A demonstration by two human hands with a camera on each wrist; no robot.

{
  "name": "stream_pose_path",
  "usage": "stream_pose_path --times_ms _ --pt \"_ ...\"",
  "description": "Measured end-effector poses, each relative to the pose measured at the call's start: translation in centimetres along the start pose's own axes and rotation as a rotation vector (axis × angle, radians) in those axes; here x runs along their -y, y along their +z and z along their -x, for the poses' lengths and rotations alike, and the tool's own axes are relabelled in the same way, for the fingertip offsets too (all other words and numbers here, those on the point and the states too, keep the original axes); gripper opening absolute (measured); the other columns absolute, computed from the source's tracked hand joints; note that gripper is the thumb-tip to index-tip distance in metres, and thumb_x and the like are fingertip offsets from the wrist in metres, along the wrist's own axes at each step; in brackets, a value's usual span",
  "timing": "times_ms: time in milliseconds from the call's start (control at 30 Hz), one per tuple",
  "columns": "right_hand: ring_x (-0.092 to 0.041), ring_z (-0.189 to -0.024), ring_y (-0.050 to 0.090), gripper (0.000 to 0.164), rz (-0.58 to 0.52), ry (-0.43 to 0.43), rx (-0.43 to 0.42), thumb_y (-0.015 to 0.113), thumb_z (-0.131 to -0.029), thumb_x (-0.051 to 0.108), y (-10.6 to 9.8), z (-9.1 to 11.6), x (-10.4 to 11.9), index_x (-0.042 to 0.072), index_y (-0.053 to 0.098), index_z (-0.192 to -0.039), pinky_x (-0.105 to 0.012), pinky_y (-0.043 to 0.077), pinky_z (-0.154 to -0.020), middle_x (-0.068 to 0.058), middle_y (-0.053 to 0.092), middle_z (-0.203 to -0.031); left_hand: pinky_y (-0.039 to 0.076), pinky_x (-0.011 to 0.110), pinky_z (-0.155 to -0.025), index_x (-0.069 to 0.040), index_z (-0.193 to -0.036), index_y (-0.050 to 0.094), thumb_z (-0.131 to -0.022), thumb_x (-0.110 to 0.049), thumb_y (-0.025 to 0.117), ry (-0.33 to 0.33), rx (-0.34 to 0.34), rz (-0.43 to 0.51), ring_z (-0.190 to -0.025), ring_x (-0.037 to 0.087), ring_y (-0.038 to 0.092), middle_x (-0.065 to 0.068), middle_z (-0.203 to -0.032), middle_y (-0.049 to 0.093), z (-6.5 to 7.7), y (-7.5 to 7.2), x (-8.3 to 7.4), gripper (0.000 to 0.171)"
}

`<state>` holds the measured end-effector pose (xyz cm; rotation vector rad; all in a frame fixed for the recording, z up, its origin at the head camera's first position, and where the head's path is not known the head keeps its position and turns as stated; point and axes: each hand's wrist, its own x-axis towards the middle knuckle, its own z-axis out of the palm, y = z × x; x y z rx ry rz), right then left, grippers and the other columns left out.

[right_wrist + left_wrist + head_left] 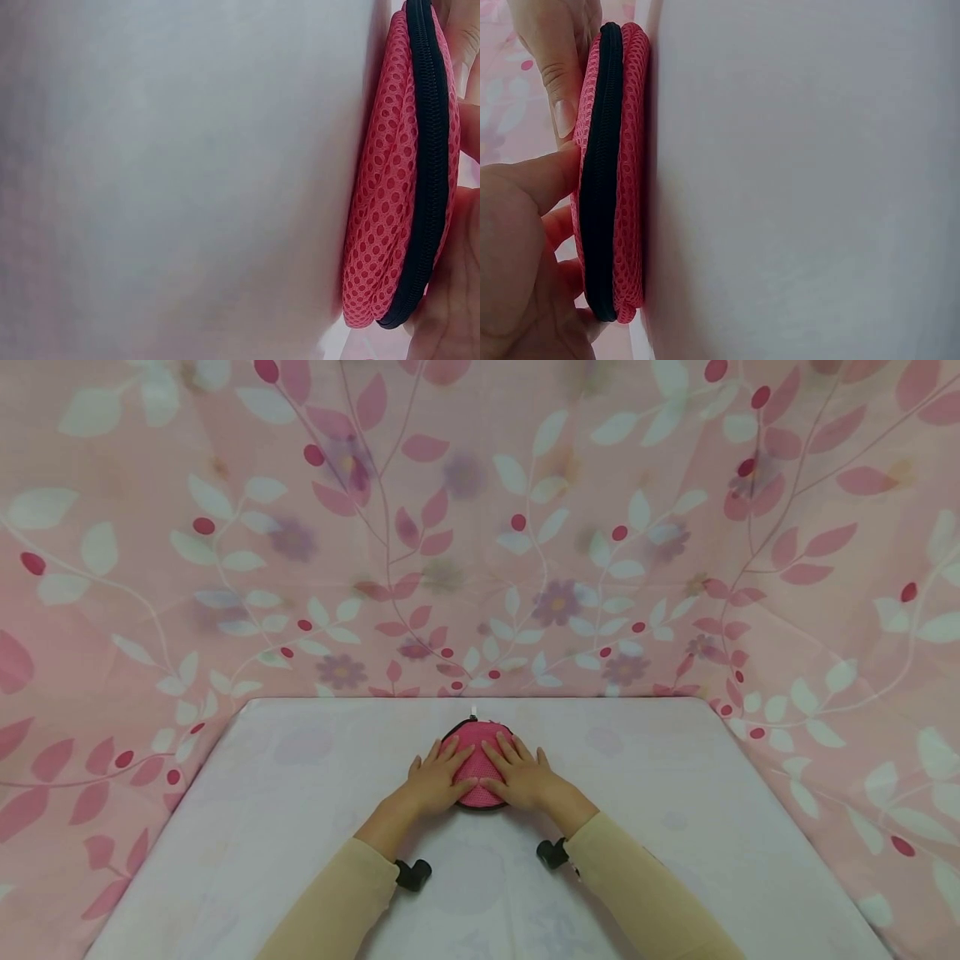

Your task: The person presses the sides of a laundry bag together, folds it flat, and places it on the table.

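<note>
A round pink mesh pouch [480,766] lies flat near the far edge of the table, with a white tab at its back. Its black zipper [604,180] runs round the side, and the mesh [382,195] below it bulges a little. My left hand [437,778] rests on the pouch's left half, fingers spread and straight. On the right half lies my right hand [528,777], its fingers spread the same way. Both thumbs point inward and nearly meet on the top near the front. The palms hide the pouch's left and right edges in the head view.
A pale cloth covers the table [637,877]. Pink curtains [480,527] with leaves and berries stand behind it and along both sides. Small black devices sit at the left wrist [413,875] and the right wrist [552,853], beside beige sleeves [330,902].
</note>
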<state>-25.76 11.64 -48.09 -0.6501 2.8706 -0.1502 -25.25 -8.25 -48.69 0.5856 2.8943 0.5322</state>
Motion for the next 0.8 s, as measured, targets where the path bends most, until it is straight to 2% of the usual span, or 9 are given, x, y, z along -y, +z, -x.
stream_pose_path --times_ms 367,600,800 --pt "-0.031 -0.14 0.002 0.073 0.007 -0.008 0.021 0.024 -0.089 0.067 -0.1 -0.1 -0.4 0.03 0.006 -0.148 -0.063 0.01 -0.104 -0.002 0.001 -0.155 0.011 0.065 -0.102 -0.031 -0.146 0.026 -0.089 -0.054 0.047 -0.021 -0.011 -0.015 -0.138 0.037 0.008 0.006 -0.153 0.017 0.3 -0.2 -0.3 0.065" --pt "-0.032 -0.14 0.007 0.076 -0.015 0.003 0.024 0.033 -0.087 0.067 -0.9 0.6 -0.7 0.028 0.009 -0.149 -0.062 0.013 -0.104 -0.003 0.006 -0.155 0.011 0.065 -0.103 -0.031 -0.146 0.025 -0.089 -0.056 0.045 -0.016 -0.042 -0.04 -0.139 0.033 0.01 0.005 -0.153 0.017 0.6 -0.1 0.2 0.065" --pt "-0.033 -0.139 0.009 0.075 -0.051 -0.022 -0.006 0.038 -0.088 0.063 -1.8 1.5 -0.8 0.025 0.013 -0.149 -0.061 0.013 -0.104 -0.005 0.008 -0.154 0.013 0.063 -0.103 -0.029 -0.145 0.03 -0.089 -0.053 0.047 0.006 -0.096 -0.024 -0.139 0.032 0.014 0.005 -0.152 0.02 1.5 -0.6 1.0 0.063"
